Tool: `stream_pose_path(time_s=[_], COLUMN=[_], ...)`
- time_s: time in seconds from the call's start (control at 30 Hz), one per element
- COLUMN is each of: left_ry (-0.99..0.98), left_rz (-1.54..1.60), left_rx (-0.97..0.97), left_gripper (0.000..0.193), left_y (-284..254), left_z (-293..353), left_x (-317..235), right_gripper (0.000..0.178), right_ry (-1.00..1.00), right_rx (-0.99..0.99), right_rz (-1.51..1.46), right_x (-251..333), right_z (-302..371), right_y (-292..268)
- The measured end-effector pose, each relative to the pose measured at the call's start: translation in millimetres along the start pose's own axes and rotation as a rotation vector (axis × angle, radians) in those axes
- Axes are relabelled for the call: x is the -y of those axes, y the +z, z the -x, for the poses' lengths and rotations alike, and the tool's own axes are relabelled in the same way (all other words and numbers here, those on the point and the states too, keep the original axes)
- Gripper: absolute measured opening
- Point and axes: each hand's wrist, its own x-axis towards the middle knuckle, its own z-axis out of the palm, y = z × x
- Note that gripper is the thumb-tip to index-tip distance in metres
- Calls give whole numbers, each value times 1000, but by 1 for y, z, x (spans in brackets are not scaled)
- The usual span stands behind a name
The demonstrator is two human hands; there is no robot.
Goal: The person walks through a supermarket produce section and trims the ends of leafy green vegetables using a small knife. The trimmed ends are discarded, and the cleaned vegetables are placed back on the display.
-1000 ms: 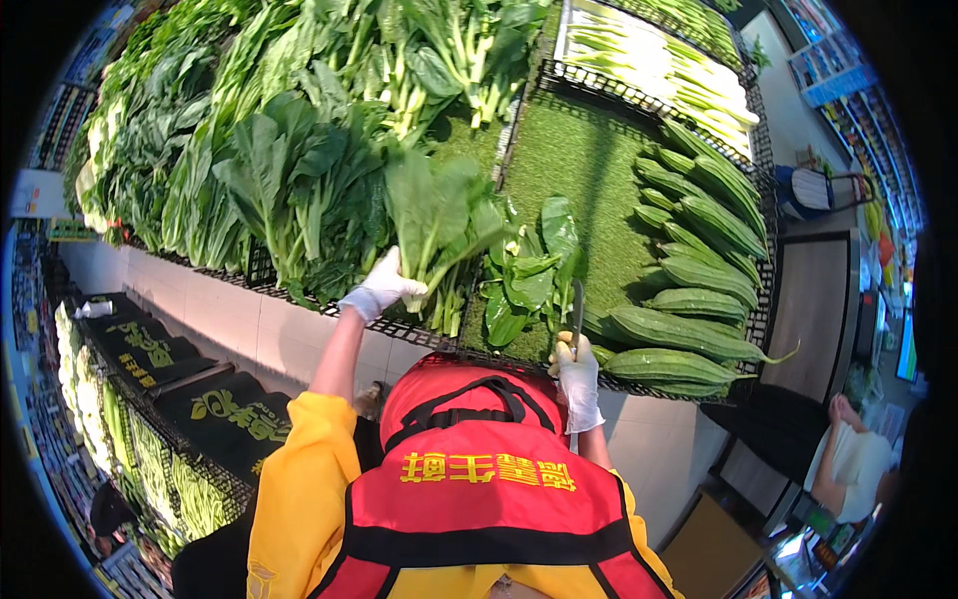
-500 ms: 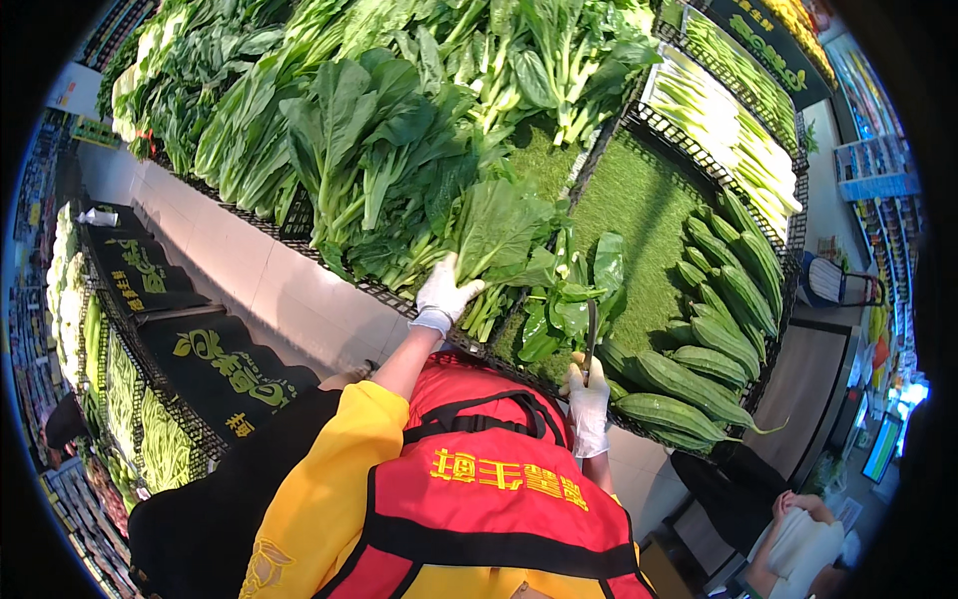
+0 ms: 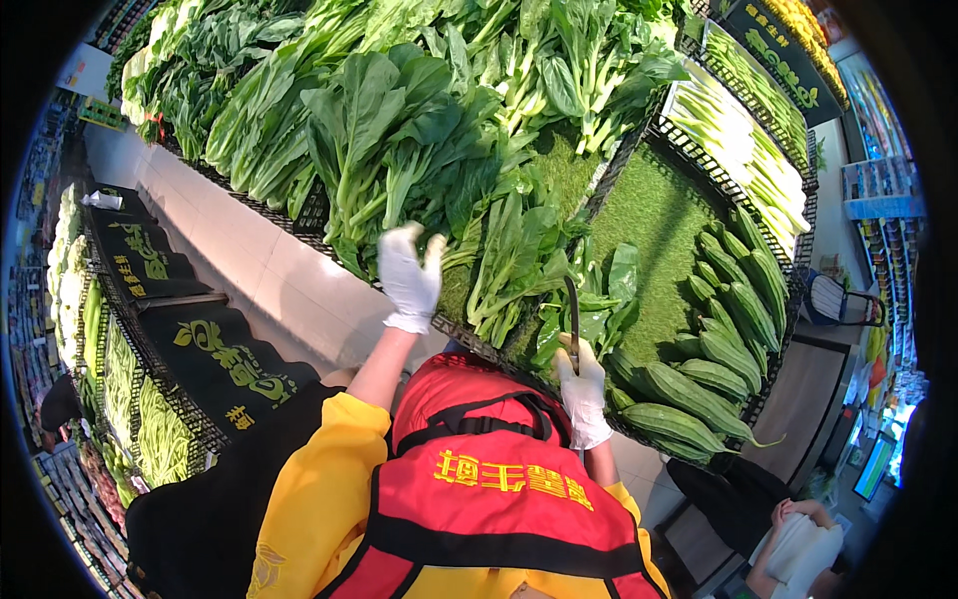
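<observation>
My left hand [image 3: 409,285], in a white glove, is held open with thumb and fingers apart at the front edge of the display, beside a pile of large leafy greens [image 3: 364,130]. Nothing shows in its grasp. To its right, a smaller bunch of greens [image 3: 504,270] lies with its stems toward me. My right hand [image 3: 582,394], gloved too, is closed around the handle of a curved, thin-bladed knife [image 3: 574,309] that points up and away. Loose broad leaves [image 3: 621,285] lie just behind that blade.
Ridged green gourds [image 3: 689,394] are stacked on green matting [image 3: 654,215] at the right. White-stemmed vegetables [image 3: 743,150] fill the crate beyond. Across the tiled aisle [image 3: 239,240] on the left stands another vegetable rack [image 3: 215,359]. A person [image 3: 798,544] is at the lower right.
My left hand has let go of the smaller bunch and moved left, lifting off it. The bunch now lies on the matting. My right hand still grips the knife, whose blade now shows more curved.
</observation>
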Motion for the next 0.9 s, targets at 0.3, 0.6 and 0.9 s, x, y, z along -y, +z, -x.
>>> stream_pose_path(time_s=[0.3,0.6,0.9], left_ry=[-460,-1100,-537], left_rz=[469,1765,894], left_rx=[371,712,923], left_gripper=[48,38,36], left_y=[1,-17,5], left_z=[-86,-104,-17], left_x=[43,-51,-62], right_gripper=[26,26,26], right_ry=[93,69,114], right_rx=[-74,-126,-223], right_rz=[-198,-211,-249], right_x=[-28,-30,-56], right_z=[14,13,16], right_y=[-3,-12,-25])
